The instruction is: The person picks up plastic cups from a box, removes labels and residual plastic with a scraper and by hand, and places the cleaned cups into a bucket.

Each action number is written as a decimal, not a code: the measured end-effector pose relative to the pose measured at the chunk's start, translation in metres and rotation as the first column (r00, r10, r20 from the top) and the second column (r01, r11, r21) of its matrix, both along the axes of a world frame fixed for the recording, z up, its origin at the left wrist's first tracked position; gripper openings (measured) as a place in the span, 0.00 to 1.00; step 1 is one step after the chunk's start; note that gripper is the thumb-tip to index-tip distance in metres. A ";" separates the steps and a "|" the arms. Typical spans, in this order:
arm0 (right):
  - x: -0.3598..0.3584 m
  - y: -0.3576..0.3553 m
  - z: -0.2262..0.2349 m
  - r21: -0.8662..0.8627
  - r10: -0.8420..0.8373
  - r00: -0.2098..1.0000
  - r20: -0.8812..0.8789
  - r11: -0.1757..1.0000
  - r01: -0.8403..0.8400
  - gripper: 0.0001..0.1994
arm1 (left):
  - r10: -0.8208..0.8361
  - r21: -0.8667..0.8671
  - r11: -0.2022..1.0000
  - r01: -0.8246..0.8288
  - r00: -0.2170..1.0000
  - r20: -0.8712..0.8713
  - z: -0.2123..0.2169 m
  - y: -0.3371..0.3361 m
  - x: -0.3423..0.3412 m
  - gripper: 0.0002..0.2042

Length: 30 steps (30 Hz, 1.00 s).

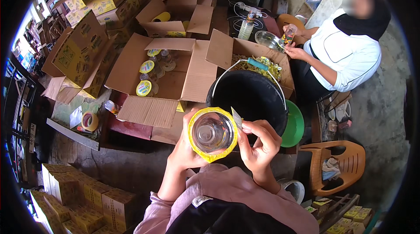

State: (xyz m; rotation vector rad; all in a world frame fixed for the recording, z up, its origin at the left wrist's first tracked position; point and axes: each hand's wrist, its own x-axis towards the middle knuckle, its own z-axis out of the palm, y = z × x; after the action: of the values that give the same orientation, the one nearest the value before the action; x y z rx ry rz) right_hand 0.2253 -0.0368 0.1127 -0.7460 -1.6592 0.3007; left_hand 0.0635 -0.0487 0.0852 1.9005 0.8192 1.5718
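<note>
My left hand point(187, 148) is wrapped around the side of a clear plastic cup point(208, 132), held in front of me above the bucket's near side. Yellow film point(197, 151) rings the cup's wide edge. Whether its mouth or its base faces up, I cannot tell. At the cup's right edge, my right hand point(261, 143) is closed in a pinch on a thin greyish pointed piece point(236, 118), which looks like a blade or a film scrap. Past the cup stands a black bucket point(280, 122) with a wire handle and a teal grip point(257, 64).
An open carton point(131, 76) holds several yellow-lidded cups point(144, 87). Yellow scraps fill another box point(286, 65) behind the bucket. A person in white point(356, 54) holds a clear cup at right. Tape point(89, 121), a green basin point(296, 124) and an orange chair point(350, 177) stand around.
</note>
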 end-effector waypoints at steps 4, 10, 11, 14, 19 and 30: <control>-0.001 0.000 0.000 -0.003 -0.011 1.000 -0.014 1.000 0.011 0.12 | 0.037 -0.010 0.999 -0.038 0.995 -0.091 -0.003 0.000 -0.001 0.42; 0.002 -0.001 0.001 -0.045 0.027 1.000 -0.013 0.999 -0.027 0.11 | -0.015 -0.080 0.997 0.013 1.000 -0.014 -0.007 -0.002 -0.001 0.40; 0.003 -0.001 0.001 -0.053 0.036 0.999 -0.001 0.998 -0.036 0.11 | -0.031 -0.088 0.996 0.033 0.999 0.020 -0.007 -0.002 0.000 0.40; 0.002 0.000 0.000 -0.029 0.024 1.000 0.018 0.999 -0.024 0.10 | -0.077 -0.063 0.995 0.077 0.997 -0.004 -0.003 0.000 -0.001 0.38; 0.004 0.000 0.000 -0.072 0.060 0.998 0.003 0.996 -0.059 0.10 | -0.116 -0.100 0.987 0.123 0.991 0.069 -0.003 -0.002 0.000 0.36; 0.000 0.000 0.002 -0.066 0.062 0.998 -0.023 0.996 -0.064 0.10 | -0.173 -0.124 0.975 0.182 0.982 0.078 0.000 0.000 -0.004 0.36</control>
State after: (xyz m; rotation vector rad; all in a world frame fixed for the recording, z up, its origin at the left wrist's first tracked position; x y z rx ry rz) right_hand 0.2251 -0.0370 0.1150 -0.7385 -1.6619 0.4089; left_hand 0.0593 -0.0489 0.0857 1.7658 0.6855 1.4298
